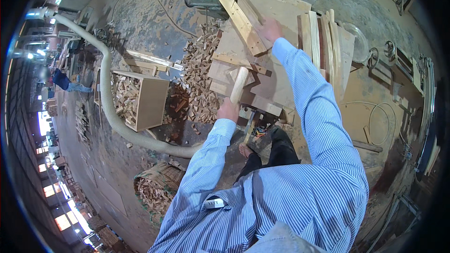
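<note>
Head view: mid-frame, left fingers [228, 111] grip a wood stick [239, 84] near the surface [276, 77]'s lower edge; upper centre, right fingers [270, 29] touch a board [250, 11], grip unclear.

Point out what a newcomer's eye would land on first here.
Probably the big heap of wood offcuts, spread on the floor left of the wooden work surface. Next, the pale ribbed hose curving down the left side, past an open box of more offcuts. Near the centre, the left hand grips a pale wooden stick, while the right hand is farther up, beside a yellowish wooden bar.
</note>
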The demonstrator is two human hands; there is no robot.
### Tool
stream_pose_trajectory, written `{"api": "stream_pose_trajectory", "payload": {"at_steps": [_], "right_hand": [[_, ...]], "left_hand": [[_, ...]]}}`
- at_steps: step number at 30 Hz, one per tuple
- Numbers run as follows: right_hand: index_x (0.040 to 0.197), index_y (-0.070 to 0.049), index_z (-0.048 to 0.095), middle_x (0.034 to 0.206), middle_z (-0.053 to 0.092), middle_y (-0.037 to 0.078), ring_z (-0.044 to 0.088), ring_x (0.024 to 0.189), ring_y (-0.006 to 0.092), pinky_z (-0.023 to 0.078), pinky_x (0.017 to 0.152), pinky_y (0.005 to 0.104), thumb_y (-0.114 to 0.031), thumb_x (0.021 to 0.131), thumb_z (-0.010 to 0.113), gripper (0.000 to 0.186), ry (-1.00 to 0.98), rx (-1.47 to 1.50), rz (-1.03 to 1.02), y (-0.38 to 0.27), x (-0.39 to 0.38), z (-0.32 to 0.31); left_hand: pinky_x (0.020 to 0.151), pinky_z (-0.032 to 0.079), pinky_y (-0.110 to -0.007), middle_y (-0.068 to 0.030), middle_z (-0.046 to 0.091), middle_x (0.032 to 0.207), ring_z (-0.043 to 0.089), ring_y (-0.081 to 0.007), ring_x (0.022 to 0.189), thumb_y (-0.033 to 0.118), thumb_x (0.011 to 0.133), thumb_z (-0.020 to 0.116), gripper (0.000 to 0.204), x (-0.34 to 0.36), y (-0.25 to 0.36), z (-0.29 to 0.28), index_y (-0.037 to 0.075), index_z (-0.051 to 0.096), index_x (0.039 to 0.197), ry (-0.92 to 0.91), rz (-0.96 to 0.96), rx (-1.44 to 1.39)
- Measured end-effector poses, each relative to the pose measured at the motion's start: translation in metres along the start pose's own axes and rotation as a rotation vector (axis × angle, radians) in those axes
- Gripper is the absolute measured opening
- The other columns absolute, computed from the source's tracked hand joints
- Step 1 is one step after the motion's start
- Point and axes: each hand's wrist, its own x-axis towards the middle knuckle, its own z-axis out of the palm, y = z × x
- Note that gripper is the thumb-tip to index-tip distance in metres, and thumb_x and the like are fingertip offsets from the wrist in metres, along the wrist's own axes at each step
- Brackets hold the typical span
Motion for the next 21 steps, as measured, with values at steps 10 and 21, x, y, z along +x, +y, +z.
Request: {"api": "stream_pose_trajectory", "payload": {"at_steps": [10, 21], "right_hand": [[0.108, -0.006, 0.074, 0.108, 0.068, 0.021, 0.063, 0.105, 0.0388, 0.051, 0.091, 0.0490, -0.030, 0.093, 0.065, 0.029, 0.024, -0.266, -0.042, -0.018, -0.083, 0.009], [0.108, -0.009, 0.074, 0.103, 0.070, 0.023, 0.065, 0.100, 0.0419, 0.051, 0.088, 0.0516, -0.032, 0.094, 0.064, 0.029, 0.021, -0.103, -0.053, -0.033, -0.062, 0.052]], "left_hand": [[0.075, 0.053, -0.059, -0.0299, 0.067, 0.082, 0.067, -0.0512, 0.080, 0.035, 0.094, 0.065, 0.036, -0.049, -0.052, 0.002, 0.002, 0.051, 0.100, 0.001, 0.059, -0.035], [0.073, 0.053, -0.058, -0.0298, 0.069, 0.090, 0.067, -0.0497, 0.082, 0.032, 0.093, 0.066, 0.035, -0.073, -0.081, 0.001, 0.003, 0.050, 0.105, -0.088, 0.005, -0.059]]}}
